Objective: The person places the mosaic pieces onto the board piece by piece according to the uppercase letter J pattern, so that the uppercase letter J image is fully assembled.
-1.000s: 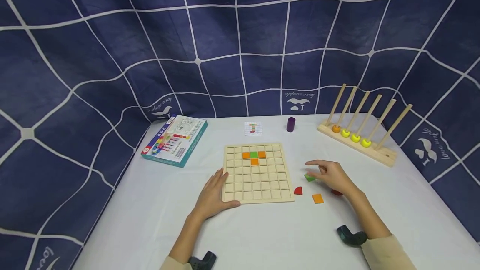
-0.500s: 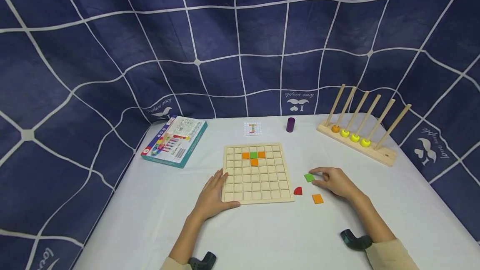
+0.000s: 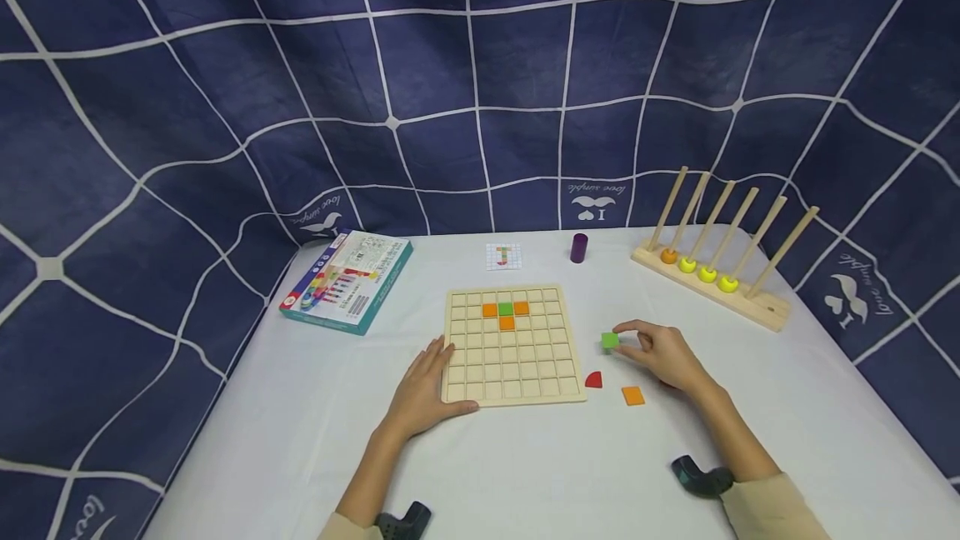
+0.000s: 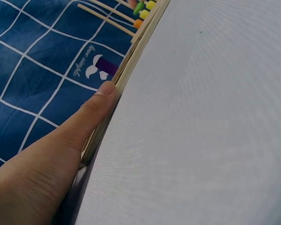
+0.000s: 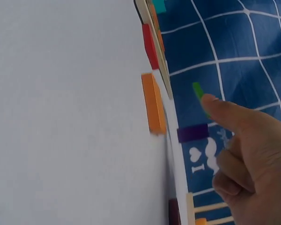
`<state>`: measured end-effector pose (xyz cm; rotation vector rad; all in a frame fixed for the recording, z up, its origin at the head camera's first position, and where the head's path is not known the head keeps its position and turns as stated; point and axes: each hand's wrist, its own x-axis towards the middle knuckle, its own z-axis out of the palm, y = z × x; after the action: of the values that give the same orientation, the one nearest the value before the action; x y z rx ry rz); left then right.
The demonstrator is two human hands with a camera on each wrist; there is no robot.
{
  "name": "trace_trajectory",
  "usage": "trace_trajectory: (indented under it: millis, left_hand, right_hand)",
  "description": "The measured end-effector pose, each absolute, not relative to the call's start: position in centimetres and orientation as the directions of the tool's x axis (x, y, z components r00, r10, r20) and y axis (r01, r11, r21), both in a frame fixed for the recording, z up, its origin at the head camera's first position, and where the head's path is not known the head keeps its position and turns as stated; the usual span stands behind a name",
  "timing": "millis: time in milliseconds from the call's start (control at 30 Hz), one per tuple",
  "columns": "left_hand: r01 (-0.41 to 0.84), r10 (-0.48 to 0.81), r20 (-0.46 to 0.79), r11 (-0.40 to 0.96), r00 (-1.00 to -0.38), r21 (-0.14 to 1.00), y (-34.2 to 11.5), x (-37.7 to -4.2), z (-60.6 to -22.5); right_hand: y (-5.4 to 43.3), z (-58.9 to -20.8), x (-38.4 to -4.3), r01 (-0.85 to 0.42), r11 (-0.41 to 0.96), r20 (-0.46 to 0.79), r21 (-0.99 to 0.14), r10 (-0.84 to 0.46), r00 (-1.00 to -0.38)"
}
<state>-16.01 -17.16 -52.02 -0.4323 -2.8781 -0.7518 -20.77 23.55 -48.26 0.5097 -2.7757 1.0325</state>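
L to R on worktop (image 3: pixel 540 473): teal-sided box (image 3: pixel 347 280); L hand (image 3: pixel 424 390), fingers straight, released, touching L edge of grid board (image 3: pixel 519 362); red qtr-disc (image 3: pixel 594 380) just beside board; green tile (image 3: pixel 609 342), clear of worktop, pinched in fingers of R hand (image 3: pixel 666 354); orange tile (image 3: pixel 633 396); peg stand (image 3: pixel 765 307) w/ beads. R-wrist view shows dark-red pc (image 5: pixel 174 212); R hand masks it in head view.

A plain beige sleeve (image 3: pixel 774 508) ends well behind the grip of the right hand (image 3: pixel 667 354), a curved dark device (image 3: pixel 701 476) beside its cuff; left sleeve (image 3: pixel 349 528) and left device (image 3: pixel 405 522) match.
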Motion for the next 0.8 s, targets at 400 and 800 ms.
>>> trace_trajectory:
  millis: [400, 800]
  left_hand:
    - [0.305, 0.237, 0.201, 0.838, -0.950, 0.452, -17.2, -16.1, -51.9]
    - [0.286, 0.235, 0.166, 0.846, -0.958, 0.450, -17.1, -16.0, -51.8]
  right_hand:
    - [15.4, -47.4, -22.2, -0.476, 0.617, 0.363, -0.626, -0.309, -0.879]
    - [8.9, -48.7, -23.6, -0.477, 0.629, 0.294, -0.614, -0.378, -0.878]
